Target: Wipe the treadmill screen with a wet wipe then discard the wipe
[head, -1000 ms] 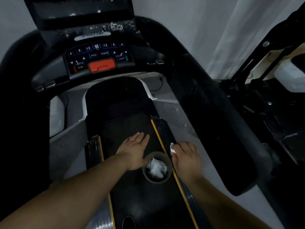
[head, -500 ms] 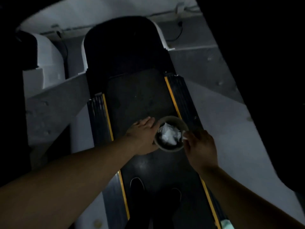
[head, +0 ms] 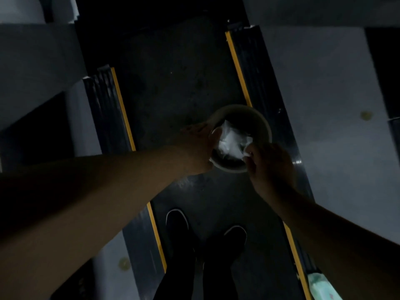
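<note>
We hold the small round bin (head: 263, 124) on the treadmill belt (head: 177, 83) with our left hand (head: 195, 146), fingers curled on its left rim. Our right hand (head: 271, 163) pinches a white wipe (head: 246, 151) at the right rim. More crumpled wipes (head: 229, 139) lie inside. Our shoes (head: 177, 226) stand nearer on the belt.

Both forearms bare, no sleeves in view. No rings, watch or bands visible on left hand (head: 194, 146) or right hand (head: 270, 163). Dark trousers (head: 194, 278). Dark shoes (head: 177, 226) with pale trim round the toes.
</note>
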A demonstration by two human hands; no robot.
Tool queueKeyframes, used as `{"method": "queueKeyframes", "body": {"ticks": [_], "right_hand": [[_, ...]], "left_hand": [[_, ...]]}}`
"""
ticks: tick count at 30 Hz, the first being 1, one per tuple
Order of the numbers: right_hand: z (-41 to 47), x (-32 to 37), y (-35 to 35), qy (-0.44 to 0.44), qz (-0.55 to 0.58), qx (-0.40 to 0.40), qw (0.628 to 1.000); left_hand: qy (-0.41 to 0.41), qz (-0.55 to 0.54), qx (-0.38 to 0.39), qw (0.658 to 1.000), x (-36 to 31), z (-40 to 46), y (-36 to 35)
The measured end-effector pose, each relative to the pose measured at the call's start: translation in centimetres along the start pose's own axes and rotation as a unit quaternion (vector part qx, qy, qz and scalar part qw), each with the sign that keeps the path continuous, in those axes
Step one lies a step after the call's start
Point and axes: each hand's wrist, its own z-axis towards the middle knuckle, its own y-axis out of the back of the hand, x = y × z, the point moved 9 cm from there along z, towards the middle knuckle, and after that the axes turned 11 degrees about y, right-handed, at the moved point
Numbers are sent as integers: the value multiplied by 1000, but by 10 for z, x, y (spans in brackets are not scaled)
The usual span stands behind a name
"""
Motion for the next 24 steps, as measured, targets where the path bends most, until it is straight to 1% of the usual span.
{"method": "queueKeyframes", "body": {"ticks": [7, 10, 16, 23, 24], "right_hand": [[36, -33, -72, -30, 18, 37, 999], [48, -39, -92, -39, 19, 39, 998], [53, -49, -134, -78, -2, 105, 991], [33, -54, -146, -71, -22, 150, 986], [31, -54, -143, -73, -22, 154, 985]], "left_hand": [[-13, 3, -32, 999, 2, 71, -43], [7, 4, -56, 998, 9, 86, -52], [-1, 23, -19, 1000, 6, 91, -66], [6, 31, 41, 999, 4, 88, -87], [4, 28, 38, 999, 2, 85, -84]]}}
